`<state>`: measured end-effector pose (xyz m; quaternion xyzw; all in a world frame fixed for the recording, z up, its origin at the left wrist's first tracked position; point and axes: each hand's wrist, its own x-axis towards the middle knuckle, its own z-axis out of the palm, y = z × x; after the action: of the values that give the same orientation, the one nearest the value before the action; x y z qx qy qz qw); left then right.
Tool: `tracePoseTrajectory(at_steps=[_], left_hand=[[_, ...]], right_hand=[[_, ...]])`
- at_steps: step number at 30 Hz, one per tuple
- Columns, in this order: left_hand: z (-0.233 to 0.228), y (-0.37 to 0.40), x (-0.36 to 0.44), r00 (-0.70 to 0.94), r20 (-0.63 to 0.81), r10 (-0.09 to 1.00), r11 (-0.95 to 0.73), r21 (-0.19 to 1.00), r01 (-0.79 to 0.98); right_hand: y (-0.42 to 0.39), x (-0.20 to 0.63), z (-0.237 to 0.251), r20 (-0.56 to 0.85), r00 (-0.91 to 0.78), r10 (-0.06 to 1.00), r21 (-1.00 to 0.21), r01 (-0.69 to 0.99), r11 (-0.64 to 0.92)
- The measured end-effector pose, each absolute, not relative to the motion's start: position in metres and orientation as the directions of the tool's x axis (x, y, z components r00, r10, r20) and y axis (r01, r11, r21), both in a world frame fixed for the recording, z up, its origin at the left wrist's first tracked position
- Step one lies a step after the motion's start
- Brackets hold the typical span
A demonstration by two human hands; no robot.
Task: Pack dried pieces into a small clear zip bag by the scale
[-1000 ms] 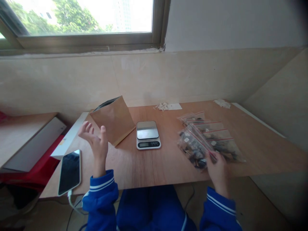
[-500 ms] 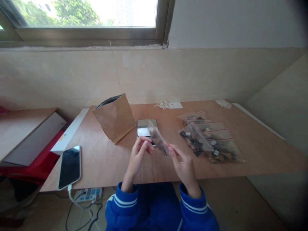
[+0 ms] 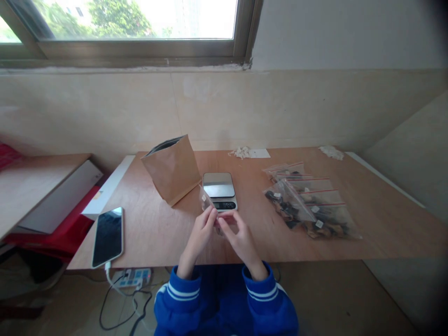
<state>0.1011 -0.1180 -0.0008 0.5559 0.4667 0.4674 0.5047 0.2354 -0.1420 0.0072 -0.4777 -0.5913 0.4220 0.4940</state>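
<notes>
Between my hands is a small clear zip bag (image 3: 206, 198) with a white label, pinched at its edge by both. My left hand (image 3: 201, 228) closes on it from the left, thumb and fingers together. From the right, my right hand (image 3: 241, 233) grips the same edge; part of the bag is hidden behind the fingers. Just beyond the hands sits a kitchen scale (image 3: 219, 186) with a steel plate and a dark display. A brown paper bag (image 3: 173, 170) stands with its top open, left of the scale.
Several zip bags with dark dried pieces (image 3: 311, 205) lie overlapping on the right of the table (image 3: 157, 242). At the left edge a phone (image 3: 108, 238) is plugged into a cable. Pale scraps (image 3: 241, 152) and a white card (image 3: 259, 153) lie at the back.
My right hand has moved left to meet my left hand at the zip bag. The left hand now grips the bag too, and the bag has swung to the left, uncovering the scale's display.
</notes>
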Motion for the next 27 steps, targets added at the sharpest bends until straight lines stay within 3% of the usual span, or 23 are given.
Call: tracePoseTrajectory(at_steps=[15, 21, 27], left_hand=[[0.010, -0.128, 0.098, 0.190, 0.083, 0.978, -0.111, 0.984, 0.142], [0.003, -0.125, 0.096, 0.179, 0.005, 0.984, -0.024, 0.995, 0.101], [0.003, -0.119, 0.094, 0.092, 0.043, 0.995, -0.058, 0.984, 0.168]], right_hand=[[-0.142, 0.235, 0.006, 0.099, -0.067, 0.993, -0.995, 0.019, 0.100], [-0.139, 0.235, 0.000, 0.106, -0.068, 0.992, -0.990, 0.081, 0.112], [-0.123, 0.230, 0.006, 0.141, -0.131, 0.981, -0.978, 0.138, 0.159]])
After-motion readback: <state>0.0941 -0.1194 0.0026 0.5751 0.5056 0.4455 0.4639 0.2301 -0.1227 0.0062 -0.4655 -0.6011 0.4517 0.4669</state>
